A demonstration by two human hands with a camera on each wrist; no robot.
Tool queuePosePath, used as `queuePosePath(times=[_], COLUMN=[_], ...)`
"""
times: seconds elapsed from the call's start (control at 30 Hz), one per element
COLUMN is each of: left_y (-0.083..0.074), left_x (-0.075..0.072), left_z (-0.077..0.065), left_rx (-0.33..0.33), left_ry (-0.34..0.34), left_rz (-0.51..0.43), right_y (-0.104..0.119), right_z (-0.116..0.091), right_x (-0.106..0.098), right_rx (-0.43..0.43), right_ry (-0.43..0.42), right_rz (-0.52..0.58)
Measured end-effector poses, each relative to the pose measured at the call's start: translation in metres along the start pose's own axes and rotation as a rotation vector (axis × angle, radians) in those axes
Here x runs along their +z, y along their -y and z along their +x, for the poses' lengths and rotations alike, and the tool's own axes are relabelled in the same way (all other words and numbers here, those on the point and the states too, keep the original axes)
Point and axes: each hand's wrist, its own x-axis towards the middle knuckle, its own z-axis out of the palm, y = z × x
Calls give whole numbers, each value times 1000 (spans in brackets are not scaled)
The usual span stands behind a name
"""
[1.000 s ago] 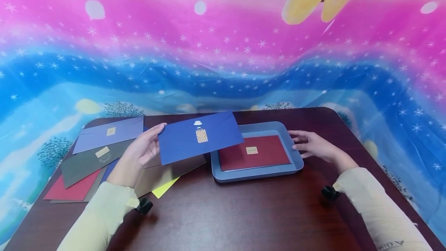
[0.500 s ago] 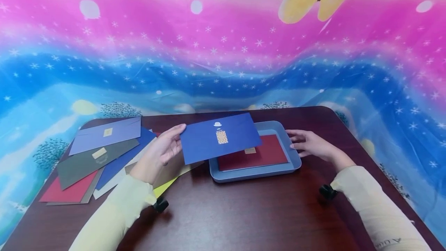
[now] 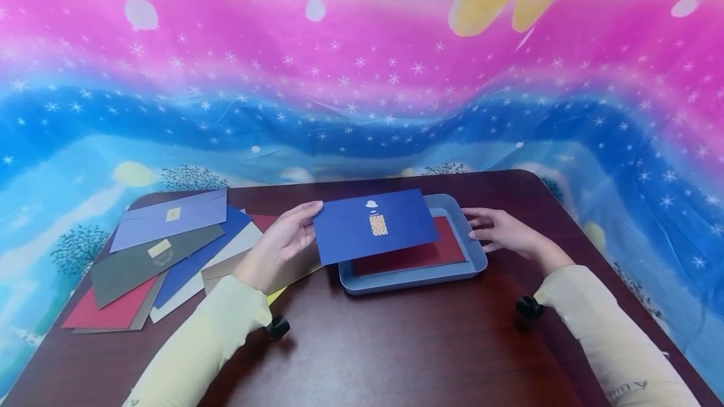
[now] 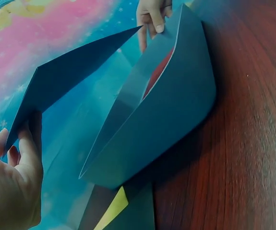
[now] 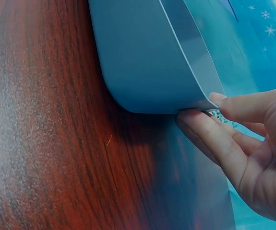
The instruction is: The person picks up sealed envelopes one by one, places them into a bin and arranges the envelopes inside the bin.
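Note:
A dark blue envelope (image 3: pixel 351 240), marked with a white hat and a patterned patch, is pinched at its left end by my left hand (image 3: pixel 285 240). It hangs tilted above the grey-blue tray (image 3: pixel 407 281), apart from it in the left wrist view. Inside the tray lies a dark red envelope (image 3: pixel 452 244), partly hidden by the blue one. My right hand (image 3: pixel 506 234) holds the tray's right end. In the right wrist view its thumb (image 5: pixel 248 106) is on the rim and its fingers (image 5: pixel 214 139) press the outer wall.
Left of the tray, several envelopes overlap on the brown table (image 3: pixel 396 350): a lavender one (image 3: pixel 198 215), an olive-grey one (image 3: pixel 130 272), a red one (image 3: pixel 107 306) and others. A yellow corner (image 3: pixel 276 296) shows by my left sleeve. Behind the table hangs a patterned cloth (image 3: pixel 339 93).
My left hand has carried the blue envelope rightward, so it now covers more of the tray and the red envelope. The right hand stays at the tray's right end.

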Motion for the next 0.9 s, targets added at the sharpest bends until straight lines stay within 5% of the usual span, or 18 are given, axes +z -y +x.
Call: queuePosePath(times=[0.37,0.9], left_y=[24,34], left_x=[16,32], left_z=[9,17], left_rx=[-60,-82], left_ry=[-7,-19], left_rz=[39,124], right_y=[-1,1], right_z=[0,0], right_x=[-1,1], right_rx=[1,3], right_ry=[-1,-5], right_rz=[0,-11])
